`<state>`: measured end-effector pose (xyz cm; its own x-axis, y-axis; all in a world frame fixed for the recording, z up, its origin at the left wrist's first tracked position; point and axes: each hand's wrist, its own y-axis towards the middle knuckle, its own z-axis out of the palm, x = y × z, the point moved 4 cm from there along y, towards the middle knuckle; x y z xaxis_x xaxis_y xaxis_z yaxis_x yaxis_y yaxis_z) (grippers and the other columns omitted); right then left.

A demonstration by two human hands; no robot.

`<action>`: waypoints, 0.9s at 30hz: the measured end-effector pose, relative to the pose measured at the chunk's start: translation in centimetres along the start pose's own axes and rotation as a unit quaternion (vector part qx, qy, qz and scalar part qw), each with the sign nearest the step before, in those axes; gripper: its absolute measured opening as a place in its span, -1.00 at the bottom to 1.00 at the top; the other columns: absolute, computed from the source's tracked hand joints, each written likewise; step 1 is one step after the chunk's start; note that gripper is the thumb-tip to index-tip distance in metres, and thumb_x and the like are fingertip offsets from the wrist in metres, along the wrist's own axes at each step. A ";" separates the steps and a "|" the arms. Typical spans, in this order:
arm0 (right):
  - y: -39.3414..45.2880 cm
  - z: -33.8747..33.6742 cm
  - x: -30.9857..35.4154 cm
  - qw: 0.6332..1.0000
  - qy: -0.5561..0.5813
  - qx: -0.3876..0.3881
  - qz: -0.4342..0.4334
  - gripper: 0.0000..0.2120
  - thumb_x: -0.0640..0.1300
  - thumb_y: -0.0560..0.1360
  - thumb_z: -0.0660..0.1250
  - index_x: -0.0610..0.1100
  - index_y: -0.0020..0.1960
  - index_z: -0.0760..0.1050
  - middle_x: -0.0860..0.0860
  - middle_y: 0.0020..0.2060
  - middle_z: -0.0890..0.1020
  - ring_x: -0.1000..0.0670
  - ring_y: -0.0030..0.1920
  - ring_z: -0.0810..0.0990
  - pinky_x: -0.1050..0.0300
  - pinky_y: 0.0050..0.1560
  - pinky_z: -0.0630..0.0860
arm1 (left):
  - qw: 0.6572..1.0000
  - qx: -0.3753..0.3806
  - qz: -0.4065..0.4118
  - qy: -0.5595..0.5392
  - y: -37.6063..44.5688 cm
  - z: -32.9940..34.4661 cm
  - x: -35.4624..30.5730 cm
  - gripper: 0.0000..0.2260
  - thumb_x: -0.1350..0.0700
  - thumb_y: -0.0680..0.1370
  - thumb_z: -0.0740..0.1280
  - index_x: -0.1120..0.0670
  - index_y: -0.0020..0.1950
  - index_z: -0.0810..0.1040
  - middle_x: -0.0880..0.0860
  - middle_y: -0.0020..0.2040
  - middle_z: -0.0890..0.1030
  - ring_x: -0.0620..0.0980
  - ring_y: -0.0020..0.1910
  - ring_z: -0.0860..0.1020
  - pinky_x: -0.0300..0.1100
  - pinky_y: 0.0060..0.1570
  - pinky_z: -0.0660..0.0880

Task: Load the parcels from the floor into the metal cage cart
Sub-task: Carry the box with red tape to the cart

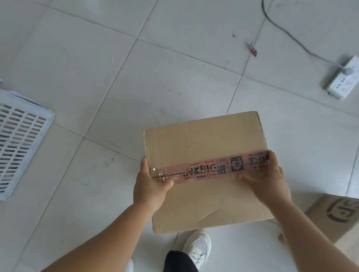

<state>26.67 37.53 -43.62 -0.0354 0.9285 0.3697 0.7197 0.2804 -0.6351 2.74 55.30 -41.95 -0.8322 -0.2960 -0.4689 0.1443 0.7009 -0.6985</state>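
Note:
A brown cardboard parcel (209,139), sealed with pink printed tape, is held flat above the tiled floor in front of me. My left hand (151,185) grips its left edge, thumb on top at the tape. My right hand (266,178) grips the right edge, thumb lying over the tape. A second cardboard parcel (344,221) with a black logo sits on the floor at the lower right. The metal cage cart is out of view.
A white slotted plastic crate (3,148) lies on the floor at the left. A white power strip (348,76) with a dark cable (276,23) sits at the upper right. My white shoe (197,246) stands under the parcel.

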 end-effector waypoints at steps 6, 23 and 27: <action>-7.1 -5.6 1.9 0.995 0.074 -0.063 0.017 -0.13 0.15 0.31 0.53 0.20 0.44 0.09 -0.02 0.25 0.46 -0.25 0.23 0.48 -0.22 0.20 0.49 | 0.996 -0.002 0.092 -0.011 -5.0 -5.2 -6.0 -0.14 0.12 0.48 0.45 -0.10 0.59 -0.06 -0.04 0.50 0.25 -0.02 0.42 0.34 -0.28 0.10 0.28; -37.5 -20.8 2.0 0.906 0.271 -0.319 0.057 -0.23 0.10 0.31 0.53 0.17 0.39 0.20 -0.03 0.21 0.47 -0.20 0.22 0.46 -0.16 0.24 0.44 | 0.916 0.101 0.387 0.005 -27.9 -17.3 -19.1 -0.22 0.05 0.51 0.41 -0.15 0.58 0.00 -0.03 0.46 0.28 0.01 0.37 0.37 -0.22 0.08 0.31; -46.0 -23.8 -0.6 0.876 0.278 -0.385 0.087 -0.19 0.20 0.27 0.50 0.23 0.40 0.15 0.00 0.21 0.48 -0.22 0.19 0.49 -0.22 0.23 0.46 | 0.879 0.152 0.452 0.014 -34.8 -17.2 -20.8 -0.22 0.05 0.50 0.42 -0.14 0.58 0.01 -0.02 0.47 0.29 0.02 0.38 0.37 -0.21 0.13 0.32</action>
<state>10.13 18.31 1.53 0.3103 0.6183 0.7221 0.9424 -0.3000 -0.1480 5.85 48.23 1.43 -0.3163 0.3107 -0.8964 0.8859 0.4346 -0.1620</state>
